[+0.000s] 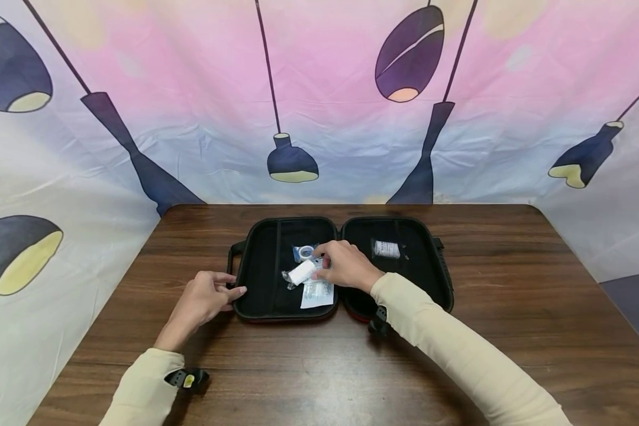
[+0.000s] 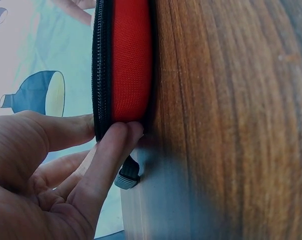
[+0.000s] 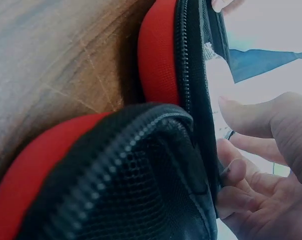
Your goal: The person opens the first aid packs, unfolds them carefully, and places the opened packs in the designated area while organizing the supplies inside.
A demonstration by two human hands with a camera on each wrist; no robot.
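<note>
An unzipped black-lined case (image 1: pixel 258 254) with a red outer shell lies spread flat on the table, its two halves side by side. My left hand (image 1: pixel 205 299) grips the left half's edge near the handle (image 1: pixel 231 260), thumb at the zipper and fingers against the red side (image 2: pixel 131 60). Over that half, my right hand (image 1: pixel 351 265) pinches a white roll in clear wrapping (image 1: pixel 302 272). Beside the roll are a blue packet with a white ring (image 1: pixel 305 253) and a white printed packet (image 1: pixel 318 294). The right wrist view shows the roll (image 3: pixel 219 75) partly behind the case's rim.
In the case's right half, a small clear packet with white contents (image 1: pixel 386 249) sits under dark mesh. The brown wooden table (image 1: pixel 309 373) extends around the case. A patterned cloth (image 1: pixel 330 118) hangs behind the table's far edge.
</note>
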